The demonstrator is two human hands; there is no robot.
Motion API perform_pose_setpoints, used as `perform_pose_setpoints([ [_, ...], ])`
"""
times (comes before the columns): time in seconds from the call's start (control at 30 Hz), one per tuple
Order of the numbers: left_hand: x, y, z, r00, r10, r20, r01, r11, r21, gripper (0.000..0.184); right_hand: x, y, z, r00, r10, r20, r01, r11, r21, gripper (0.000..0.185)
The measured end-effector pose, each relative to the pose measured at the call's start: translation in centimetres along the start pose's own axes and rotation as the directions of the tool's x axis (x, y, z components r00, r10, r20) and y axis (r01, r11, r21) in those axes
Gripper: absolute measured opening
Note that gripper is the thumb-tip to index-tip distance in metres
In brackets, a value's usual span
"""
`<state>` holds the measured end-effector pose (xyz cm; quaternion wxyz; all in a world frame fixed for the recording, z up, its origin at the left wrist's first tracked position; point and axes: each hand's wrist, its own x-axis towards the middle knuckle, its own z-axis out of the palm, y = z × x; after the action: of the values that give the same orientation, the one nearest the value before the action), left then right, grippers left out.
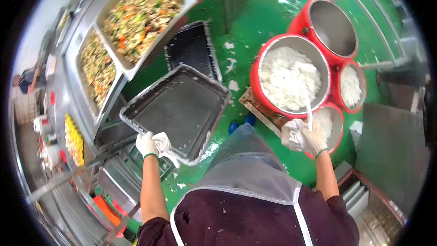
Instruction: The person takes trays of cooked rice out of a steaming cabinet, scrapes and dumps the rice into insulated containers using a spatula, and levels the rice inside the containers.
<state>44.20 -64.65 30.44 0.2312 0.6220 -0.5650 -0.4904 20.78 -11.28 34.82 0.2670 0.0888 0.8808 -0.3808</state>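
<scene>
My left hand (147, 145), in a white glove, is closed on the near left corner of a black rectangular tray (175, 109), with a white cloth (162, 144) bunched beside the fingers. Bits of rice cling to the tray's rim, and its bottom is mostly bare. My gloved right hand (315, 139) grips a white handle (310, 116) whose far end goes into the rice (291, 77) in a large red pot (255, 75); that end is hidden. Another white cloth (292, 135) hangs at this hand.
Red pots stand around the large one: a steel-lined one (332, 27), plus two with rice (350, 86). A second black tray (193, 48) lies beyond the first. Steel pans of mixed vegetables (139, 23) are at left. Another person (29, 79) is far left. The green floor (255, 0) looks wet.
</scene>
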Motion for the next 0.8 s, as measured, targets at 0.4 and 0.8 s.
perform_pose_setpoints([
  [0.4, 13.2, -17.0, 16.0, 0.849, -0.142, 0.508, -0.509, 0.036, 0.860, 0.059, -0.1, 5.0, -2.3, 0.918, 0.387, 0.091, -0.395, 0.911, 0.115, 0.034],
  [0.8, 16.3, -13.7, 22.8, 0.601, -0.283, 0.747, -0.790, -0.066, 0.610, 0.053, 1.5, -2.3, 4.5, 0.827, 0.492, 0.272, -0.562, 0.712, 0.421, 0.049],
])
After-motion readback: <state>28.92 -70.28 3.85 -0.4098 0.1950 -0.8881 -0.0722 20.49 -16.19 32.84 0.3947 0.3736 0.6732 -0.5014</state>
